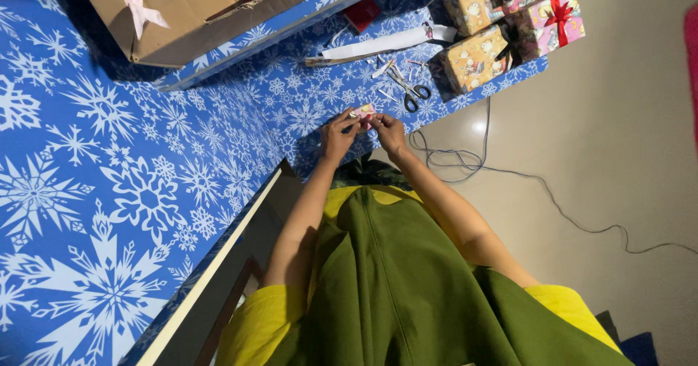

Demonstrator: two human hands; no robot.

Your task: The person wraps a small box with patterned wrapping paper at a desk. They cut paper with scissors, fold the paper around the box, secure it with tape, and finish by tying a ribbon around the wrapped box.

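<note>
Green cloth (407, 286) of your apron hangs closest to you, with yellow sleeves on both sides. Just to its left is the near edge of the bench (211, 264), and it cuts in at a corner right by your tummy, so watch your elbows there.

Over on the left, the bench is covered in blue paper with big white snowflakes (109, 191). It is wide and bare there, so you have lots of room. Far off sits a brown cardboard box (203, 10) with a pale bow on it.

Your left hand (339, 135) and your right hand (390, 132) meet in the middle, just above the bench edge. Both sets of fingers are pinched shut on a small pink piece (363, 111). It looks tiny, thin and very light, maybe paper or tape, so it will likely bend or crumple easily. Hold it softly by its two ends, as you do now.

Just past your hands lie scissors (408, 90) and little scraps. Farther on is a white paper roll (378, 46). To the right stand wrapped gift boxes (509, 24), close to the bench's right edge. A thin cable (552, 199) curls on the floor on the right.
</note>
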